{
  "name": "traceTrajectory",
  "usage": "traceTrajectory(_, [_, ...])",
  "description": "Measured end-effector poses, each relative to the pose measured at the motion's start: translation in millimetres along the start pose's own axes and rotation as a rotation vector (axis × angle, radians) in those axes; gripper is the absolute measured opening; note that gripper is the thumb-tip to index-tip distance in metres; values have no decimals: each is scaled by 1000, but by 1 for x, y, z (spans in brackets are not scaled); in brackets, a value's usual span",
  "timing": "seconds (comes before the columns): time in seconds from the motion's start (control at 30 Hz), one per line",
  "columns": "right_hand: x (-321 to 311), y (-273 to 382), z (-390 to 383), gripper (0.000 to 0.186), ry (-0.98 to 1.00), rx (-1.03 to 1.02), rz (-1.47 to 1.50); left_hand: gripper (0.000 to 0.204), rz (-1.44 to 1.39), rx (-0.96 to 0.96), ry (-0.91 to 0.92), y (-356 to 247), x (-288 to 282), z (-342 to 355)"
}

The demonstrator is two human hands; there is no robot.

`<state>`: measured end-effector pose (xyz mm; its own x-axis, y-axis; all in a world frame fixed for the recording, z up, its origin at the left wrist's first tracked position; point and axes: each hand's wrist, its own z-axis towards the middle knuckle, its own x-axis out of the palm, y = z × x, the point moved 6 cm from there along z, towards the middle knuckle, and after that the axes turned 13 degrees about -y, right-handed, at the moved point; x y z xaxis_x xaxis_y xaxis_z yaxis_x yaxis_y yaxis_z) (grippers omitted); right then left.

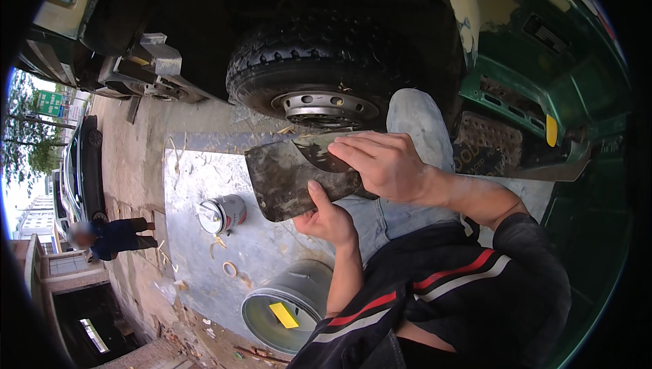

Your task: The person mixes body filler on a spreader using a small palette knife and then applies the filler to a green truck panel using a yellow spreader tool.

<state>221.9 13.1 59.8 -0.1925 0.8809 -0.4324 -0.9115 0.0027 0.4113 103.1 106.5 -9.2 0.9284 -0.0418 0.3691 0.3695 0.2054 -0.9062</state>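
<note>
My left hand [324,219] grips a dark, mottled flat piece [278,186] from below, its thumb lying on the face near the lower edge. My right hand [384,165] has its fingers pressed together over the upper right of that piece, on a smaller curved dark part [312,155] with a paler streak along its top; whether this part is separate I cannot tell. The piece is held in front of a black tyre [292,63] with a steel wheel, beside my raised jeans-clad knee [414,121].
A pale board [197,253] carries a lidded tin [217,213], a tape ring [229,268] and a metal bucket [305,287] with a yellow item inside. Green vehicle bodywork [584,219] is at right. At left are a person [115,240] in dark clothes and a parked car [88,165].
</note>
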Motion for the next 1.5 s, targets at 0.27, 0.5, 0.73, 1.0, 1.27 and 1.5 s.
traceTrajectory(0.27, [-1, -1, 0, 34, -30, -6, -33, 22, -26, 1, 12, -2, 4, 1])
traceTrajectory(0.5, [-10, 1, 9, 32, 40, -55, -49, 25, -42, -52, 68, 1, 4, 3])
traceTrajectory(0.73, [-19, -22, 35, 39, 74, -169, 243, 45, -398, -809, 76, 33, 4, 9])
traceTrajectory(1.0, [-32, -61, 3, 54, 381, -18, 439, 47, -296, -710, 203, 21, 1, 18])
traceTrajectory(1.27, [-66, -85, -9, 25, -223, 819, 824, 32, -351, -196, 102, -34, 4, 30])
traceTrajectory(1.5, [17, -80, -43, 29, -327, 1127, 1218, 23, -307, -33, 71, -20, 11, -3])
